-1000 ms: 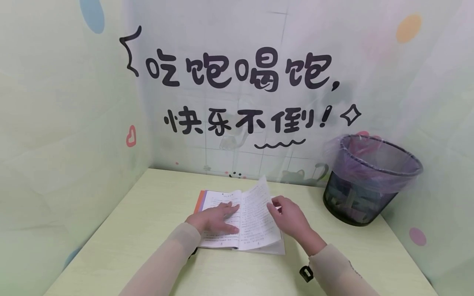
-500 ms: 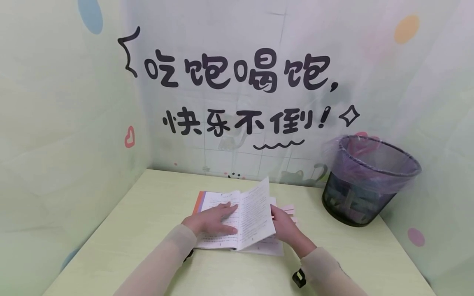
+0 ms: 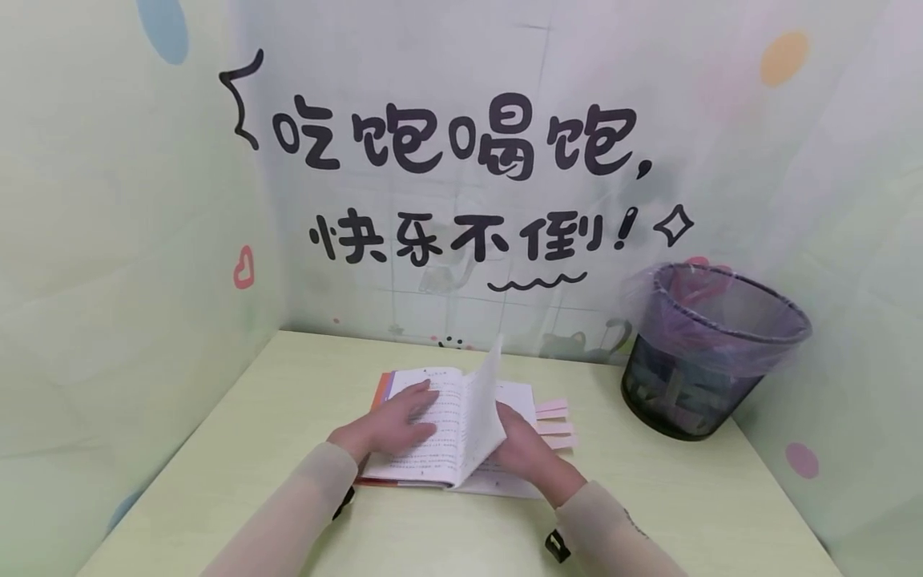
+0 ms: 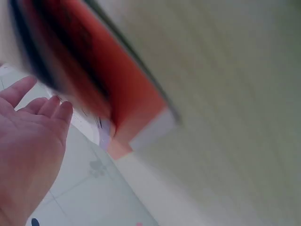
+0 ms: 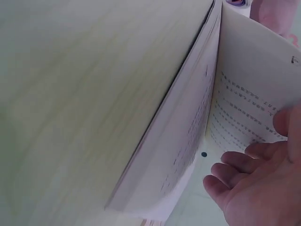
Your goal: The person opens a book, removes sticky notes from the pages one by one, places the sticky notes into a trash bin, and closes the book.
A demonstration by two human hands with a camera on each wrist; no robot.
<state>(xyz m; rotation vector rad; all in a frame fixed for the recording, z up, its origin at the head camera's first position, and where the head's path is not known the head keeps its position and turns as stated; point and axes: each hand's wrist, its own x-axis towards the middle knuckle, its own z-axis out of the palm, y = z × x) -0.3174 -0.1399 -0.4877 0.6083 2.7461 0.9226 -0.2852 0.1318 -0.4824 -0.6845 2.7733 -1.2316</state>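
An open book [image 3: 515, 393] with printed pages lies on the table. One page [image 3: 485, 417] stands nearly upright above its spine. My left hand [image 3: 397, 421] is spread over the left-hand page, fingers extended; in the left wrist view this hand [image 4: 33, 141] is beside the book's orange cover [image 4: 131, 99]. Behind the raised page is my right hand [image 3: 530, 453], its fingertips hidden by the paper. The right wrist view has this hand [image 5: 263, 174] with loosely bent fingers and the thumb right at the page [image 5: 254, 75]. Pink sticky tabs [image 3: 555, 427] stick out from the book's right edge.
A black mesh waste bin [image 3: 663, 393] with a purple bag over its rim stands at the back right of the pale table [image 3: 238, 433]. A printed curtain [image 3: 404, 304] closes off the back and both sides.
The raised page has swung leftward from the right side to nearly upright. My right hand has moved left behind it, exposing the pink tabs. My left hand has slid slightly left.
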